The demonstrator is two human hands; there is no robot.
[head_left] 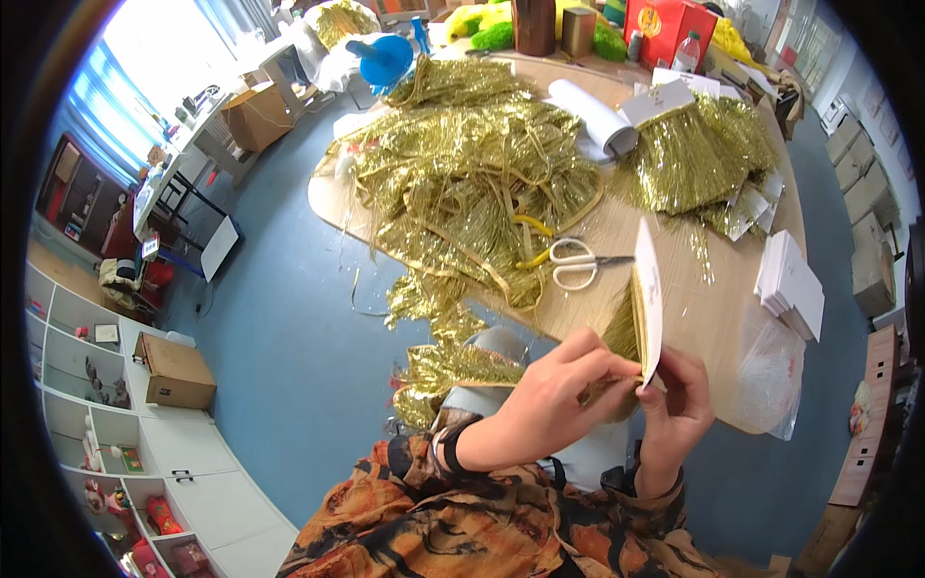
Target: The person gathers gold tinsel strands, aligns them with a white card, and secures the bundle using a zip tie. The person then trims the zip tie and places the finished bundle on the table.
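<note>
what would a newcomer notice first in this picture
Probably the big heap of glittering gold fringe sprawling across the middle of the wooden table and spilling over its near edge. Next comes the white card with gold fringe against its left side, its lower end between the fingers of the left hand and right hand. The bright red box stands out at the far right.

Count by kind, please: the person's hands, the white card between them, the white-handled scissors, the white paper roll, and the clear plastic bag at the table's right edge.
Hands (left hand, right hand): 2
White card: 1
White-handled scissors: 1
White paper roll: 1
Clear plastic bag: 1
Total: 6
</note>
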